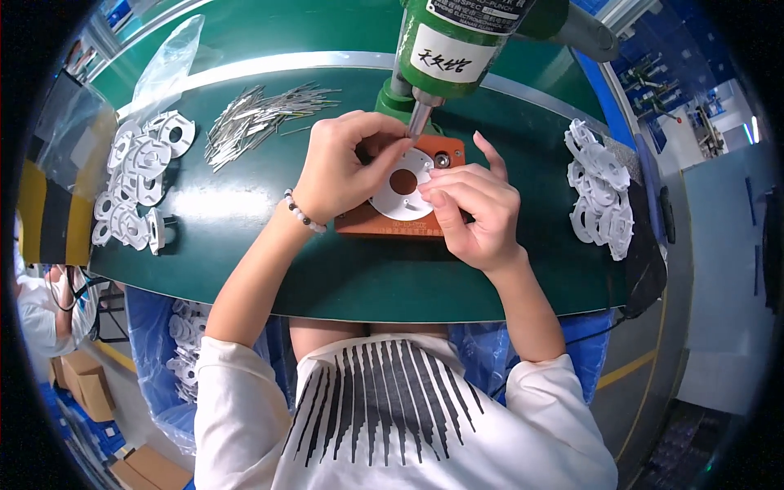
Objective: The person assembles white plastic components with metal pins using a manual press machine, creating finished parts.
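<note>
A white plastic ring-shaped part (390,198) with a large central hole lies flat on an orange fixture block (367,222), beneath the steel ram (420,118) of a green bench press. My left hand (347,163) is closed at the ring's far edge, thumb and forefinger pinched beside the ram's tip; whatever is between them is hidden. From the right, my right hand (480,211) reaches over the ring. Its thumb and forefinger come together at the ring's right side, too close to show what they grip, while the little finger sticks up.
Thin metal pins (257,118) lie heaped at the back left. White plastic parts are piled at the left (135,180) and right (600,192) of the green table (278,204). The green press (457,49) stands over the block. Below left, a blue-lined bin (151,351) holds more parts.
</note>
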Motion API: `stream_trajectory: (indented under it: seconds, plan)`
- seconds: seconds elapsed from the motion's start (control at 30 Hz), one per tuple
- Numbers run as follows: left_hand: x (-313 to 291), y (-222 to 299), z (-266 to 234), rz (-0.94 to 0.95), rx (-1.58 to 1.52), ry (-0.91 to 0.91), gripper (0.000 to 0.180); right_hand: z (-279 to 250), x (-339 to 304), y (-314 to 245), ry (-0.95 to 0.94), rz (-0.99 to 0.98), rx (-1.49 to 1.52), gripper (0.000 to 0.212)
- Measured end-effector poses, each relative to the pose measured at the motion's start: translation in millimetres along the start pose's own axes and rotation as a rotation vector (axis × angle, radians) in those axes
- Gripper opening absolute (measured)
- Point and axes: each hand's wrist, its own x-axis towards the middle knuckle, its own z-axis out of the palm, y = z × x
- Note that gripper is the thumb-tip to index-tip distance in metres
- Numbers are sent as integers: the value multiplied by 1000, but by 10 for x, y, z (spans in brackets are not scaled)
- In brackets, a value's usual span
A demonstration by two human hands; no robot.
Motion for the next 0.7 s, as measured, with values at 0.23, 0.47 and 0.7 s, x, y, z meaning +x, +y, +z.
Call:
stream_trajectory:
  seconds: [0.23, 0.47, 0.7]
  plan:
    - [-17, 13, 15, 8, 30, -16, 12, -11, -25, -15, 5, 7, -6, 16]
    - [-44, 9, 19, 32, 40, -18, 10, -64, -34, 24, -72, 84, 68, 14]
    - [71, -54, -48, 11, -25, -41, 20, -640, 710, 885, -125, 1012, 1213, 60]
